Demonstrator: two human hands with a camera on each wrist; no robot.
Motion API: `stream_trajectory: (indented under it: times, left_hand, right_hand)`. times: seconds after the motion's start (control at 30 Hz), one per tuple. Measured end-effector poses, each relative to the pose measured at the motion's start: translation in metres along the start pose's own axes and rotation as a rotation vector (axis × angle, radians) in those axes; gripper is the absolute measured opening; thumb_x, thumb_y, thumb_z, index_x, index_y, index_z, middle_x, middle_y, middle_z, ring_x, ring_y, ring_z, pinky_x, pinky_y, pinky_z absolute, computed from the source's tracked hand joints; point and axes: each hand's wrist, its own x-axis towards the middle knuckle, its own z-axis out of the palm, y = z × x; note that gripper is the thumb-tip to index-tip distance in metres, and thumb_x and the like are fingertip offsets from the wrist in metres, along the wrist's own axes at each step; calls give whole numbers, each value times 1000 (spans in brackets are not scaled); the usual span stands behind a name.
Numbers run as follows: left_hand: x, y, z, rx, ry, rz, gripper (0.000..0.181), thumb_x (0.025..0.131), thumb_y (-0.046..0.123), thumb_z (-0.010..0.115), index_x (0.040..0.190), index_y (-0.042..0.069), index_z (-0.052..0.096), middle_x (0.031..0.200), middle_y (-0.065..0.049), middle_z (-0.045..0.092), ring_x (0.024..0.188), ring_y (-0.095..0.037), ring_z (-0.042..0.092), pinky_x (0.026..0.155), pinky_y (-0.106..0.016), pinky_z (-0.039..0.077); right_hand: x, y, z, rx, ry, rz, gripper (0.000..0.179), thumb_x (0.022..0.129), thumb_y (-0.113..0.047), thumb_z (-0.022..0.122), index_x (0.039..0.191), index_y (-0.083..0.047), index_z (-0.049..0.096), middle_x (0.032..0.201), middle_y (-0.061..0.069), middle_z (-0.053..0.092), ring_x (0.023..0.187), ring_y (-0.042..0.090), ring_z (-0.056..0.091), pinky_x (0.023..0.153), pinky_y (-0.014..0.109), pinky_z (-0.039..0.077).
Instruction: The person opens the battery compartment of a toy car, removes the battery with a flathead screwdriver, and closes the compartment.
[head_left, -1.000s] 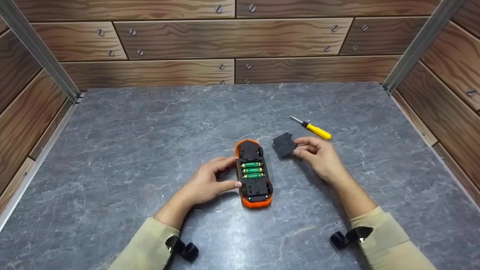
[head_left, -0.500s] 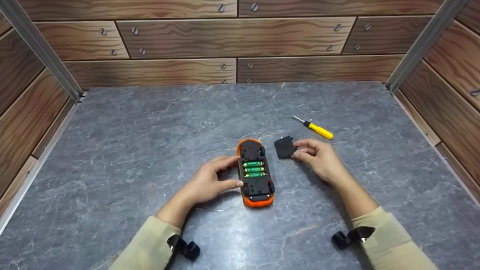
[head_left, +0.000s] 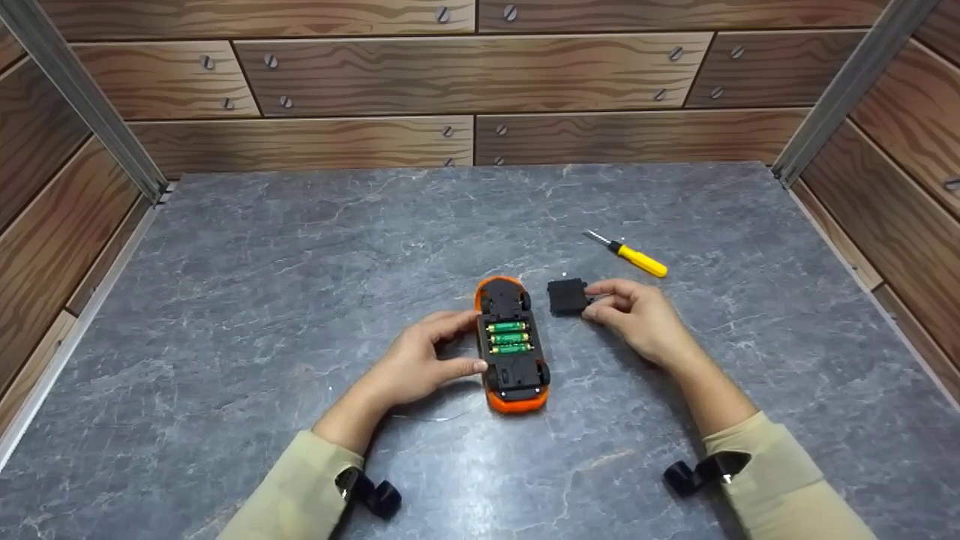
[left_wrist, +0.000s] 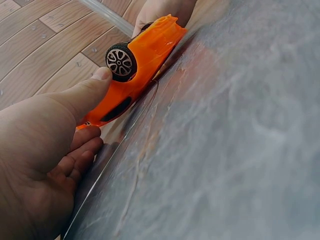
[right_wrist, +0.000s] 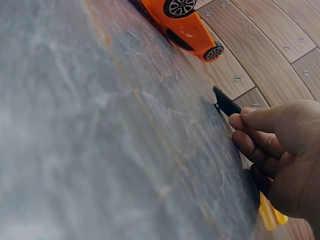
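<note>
An orange toy car (head_left: 517, 371) lies upside down on the table, its black underside up. Its battery compartment is uncovered, with three green batteries (head_left: 509, 338) side by side in it. My left hand (head_left: 416, 360) holds the car by its left side, the thumb at a wheel (left_wrist: 120, 62) and the fingers farther along the body. To the right of the car, my right hand (head_left: 641, 315) pinches a black battery cover (head_left: 568, 298) by its right edge between thumb and fingers. In the right wrist view the cover (right_wrist: 226, 102) appears edge-on, tilted close over the table.
A screwdriver (head_left: 637, 259) with a yellow handle lies behind the right hand. A tiny light speck (head_left: 564, 274) shows just beyond the cover. Wood-patterned panels (head_left: 472, 75) wall the table (head_left: 300, 247) at the back and sides.
The right hand has turned the battery cover, so its edges now sit squarer to the car and a plainer face shows. The left hand stays on the car.
</note>
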Motion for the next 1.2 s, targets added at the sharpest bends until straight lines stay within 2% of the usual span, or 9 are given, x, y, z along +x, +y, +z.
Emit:
stream_trajectory:
  times: [0.27,0.47,0.6,0.73,0.9,1.1,1.2]
  left_hand:
    - [1,0,0,-3,-1,1,73,87,36,89,152,18,60,151,-4,59,140,-23,53,121,-46,37]
    - [0,2,0,-11,-5,-22,75,87,37,89,153,20,59,153,-4,57,141,-25,52,122,-48,36]
    - [0,2,0,-10,-7,-29,75,87,38,89,154,21,58,154,-3,56,142,-24,51,122,-47,36]
    - [0,0,0,0,-5,-23,75,87,38,89,154,20,58,154,-2,57,142,-23,51,122,-46,36]
    - [0,0,0,5,-2,-12,75,88,38,88,153,18,59,153,-4,58,141,-24,52,122,-46,36]
    - [-1,2,-1,-5,-4,-32,76,88,39,88,154,18,58,154,-5,57,143,-26,51,123,-49,35]
    - [0,3,-1,-12,-5,-30,76,87,39,88,154,18,58,154,-5,56,143,-26,51,123,-50,35]
  right_hand:
    - [1,1,0,14,-11,11,32,99,-13,76,129,-2,71,97,6,80,85,9,68,73,18,50]
    - [1,1,-3,28,-5,24,34,100,-14,75,131,-2,71,100,8,80,86,10,68,75,19,51]
    - [0,-2,-6,72,2,28,36,101,-15,75,133,1,69,101,11,79,87,11,70,77,20,53]
    - [0,-7,-13,162,50,8,36,101,-10,74,132,5,68,100,11,79,88,11,73,80,21,56]
    - [4,-15,-33,237,158,-18,34,99,-6,74,129,9,66,96,-3,78,89,11,73,81,23,59]
    - [22,-11,-67,183,256,-43,34,98,-8,77,128,7,68,101,-8,76,94,6,71,83,18,57]
    - [32,-1,-81,130,263,-50,37,99,-8,77,131,8,66,107,-4,76,96,2,69,84,14,55]
